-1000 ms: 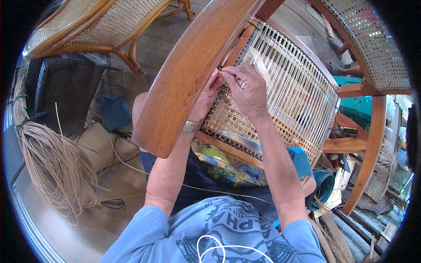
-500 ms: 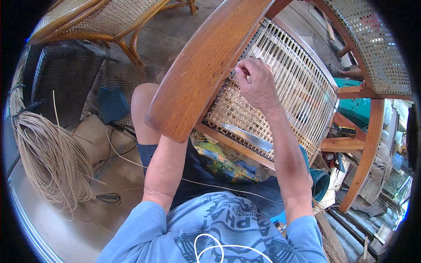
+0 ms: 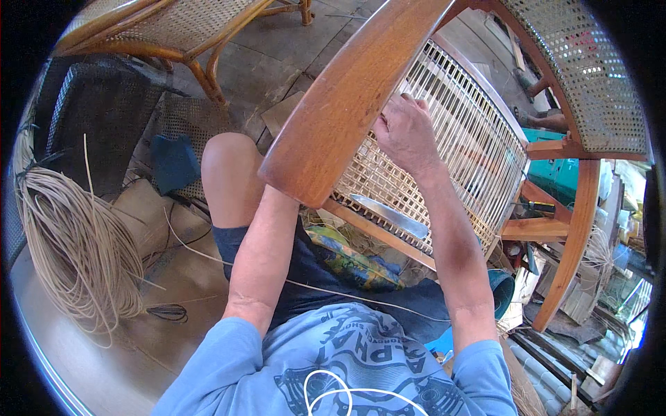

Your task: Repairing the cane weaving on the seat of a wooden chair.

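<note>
A wooden chair with a half-woven cane seat (image 3: 472, 132) stands before me, its broad brown armrest (image 3: 347, 104) slanting across the view. Pale strands run lengthwise over the seat, and a closer lattice fills its near and left part. My right hand (image 3: 411, 139) is over the seat's left side, beside the armrest, with its fingers curled and pressed together; what they pinch is hidden. My left forearm (image 3: 267, 256) passes beneath the armrest, which covers the left hand. On the near lattice lies a flat, shiny metal blade (image 3: 390, 216).
A large coil of cane strands (image 3: 73, 256) hangs at the left, and one loose strand crosses my lap. A rattan seat (image 3: 166, 35) stands at the far left. Behind the chair is a teal box (image 3: 555, 177); a dark green bucket (image 3: 501, 288) sits by my right arm.
The armrest's near end has moved right and a little away from me. My right hand has turned slightly, its fingers now closer to the armrest and partly behind its edge.
</note>
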A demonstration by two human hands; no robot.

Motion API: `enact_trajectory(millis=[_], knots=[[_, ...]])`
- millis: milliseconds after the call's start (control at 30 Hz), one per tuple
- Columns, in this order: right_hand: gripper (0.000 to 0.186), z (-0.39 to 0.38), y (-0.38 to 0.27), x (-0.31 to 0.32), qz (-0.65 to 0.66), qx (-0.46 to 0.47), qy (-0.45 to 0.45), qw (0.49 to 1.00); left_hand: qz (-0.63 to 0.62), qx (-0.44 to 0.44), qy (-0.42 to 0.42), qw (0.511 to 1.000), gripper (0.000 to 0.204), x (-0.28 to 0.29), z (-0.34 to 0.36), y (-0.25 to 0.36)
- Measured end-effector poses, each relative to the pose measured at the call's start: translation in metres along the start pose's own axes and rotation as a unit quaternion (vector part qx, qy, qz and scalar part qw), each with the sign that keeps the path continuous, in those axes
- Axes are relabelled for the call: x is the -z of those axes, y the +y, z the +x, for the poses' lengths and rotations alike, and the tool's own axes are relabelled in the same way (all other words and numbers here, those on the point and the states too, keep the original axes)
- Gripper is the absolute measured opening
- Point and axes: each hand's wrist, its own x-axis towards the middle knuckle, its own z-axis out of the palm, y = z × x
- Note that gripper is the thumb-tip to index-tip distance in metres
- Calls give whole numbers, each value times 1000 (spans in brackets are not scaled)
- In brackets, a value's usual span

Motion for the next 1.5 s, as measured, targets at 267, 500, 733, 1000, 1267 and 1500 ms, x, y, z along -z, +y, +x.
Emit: enact_trajectory(millis=[267,500,733,1000,1267,1500], knots=[[11,1,-1,1,-42,27,9,999,-43,129,-30,990,42,8,18,-29],[11,2,3,-4,-64,55,29,996,-68,135,-44,988,45,9,-1,1],[11,4,8,-7,-72,105,-11,992,-118,93,-21,988,50,-12,-5,21],[18,-4,9,3,25,45,-9,999,-55,121,3,991,45,-7,2,-2],[13,-2,12,-13,-43,99,7,994,86,-6,19,996,32,-4,-1,-20],[9,-1,20,-28,-38,147,6,988,-23,115,-60,991,37,-1,8,-18]])
